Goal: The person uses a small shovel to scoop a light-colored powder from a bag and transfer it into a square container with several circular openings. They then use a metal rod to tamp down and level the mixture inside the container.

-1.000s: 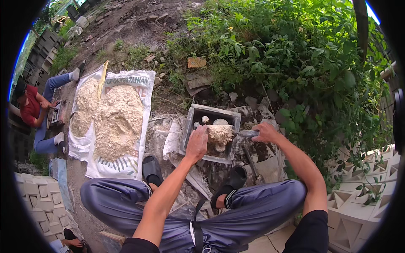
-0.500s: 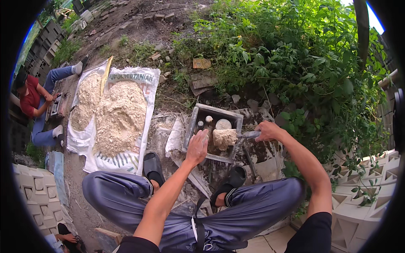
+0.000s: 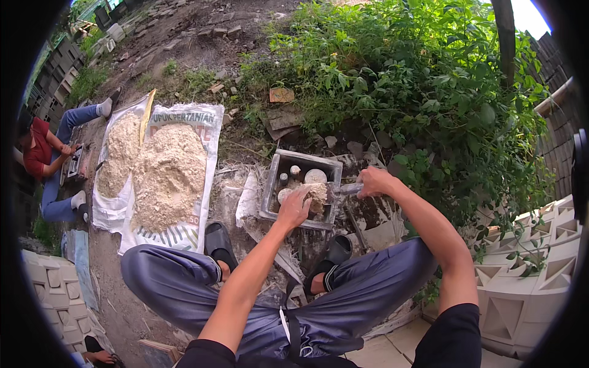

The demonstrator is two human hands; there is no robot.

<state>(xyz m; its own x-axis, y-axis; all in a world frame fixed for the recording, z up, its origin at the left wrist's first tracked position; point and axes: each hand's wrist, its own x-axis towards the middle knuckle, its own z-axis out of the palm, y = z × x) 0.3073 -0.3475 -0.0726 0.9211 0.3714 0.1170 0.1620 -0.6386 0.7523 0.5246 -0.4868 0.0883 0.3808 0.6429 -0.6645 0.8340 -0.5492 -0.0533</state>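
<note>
A square grey mould box [image 3: 267,205] sits on the ground between my feet. Inside it stand a pale round disc [image 3: 315,176], a second disc [image 3: 284,195] partly behind my fingers, and small pegs [image 3: 295,170]. My right hand [image 3: 375,182] is closed round the handle of a trowel [image 3: 351,188], which reaches over the box's right wall. Damp sandy mix [image 3: 317,195] is heaped on the trowel and hides its blade. Against the left side of that heap, my left hand [image 3: 294,210] lies with fingers stretched out, holding nothing I can see.
To the left, two piles of pale mix [image 3: 169,175] lie on white sacks [image 3: 211,141]. Beyond them a person in a red shirt [image 3: 38,147] sits working. Dense plants [image 3: 417,80] fill the far right. Patterned pale blocks [image 3: 509,306] are stacked at right, others [image 3: 52,288] at lower left.
My left hand has moved right, from above the box's near left part onto the mix. The loaded trowel stays over the box in my right hand. The view has shifted slightly.
</note>
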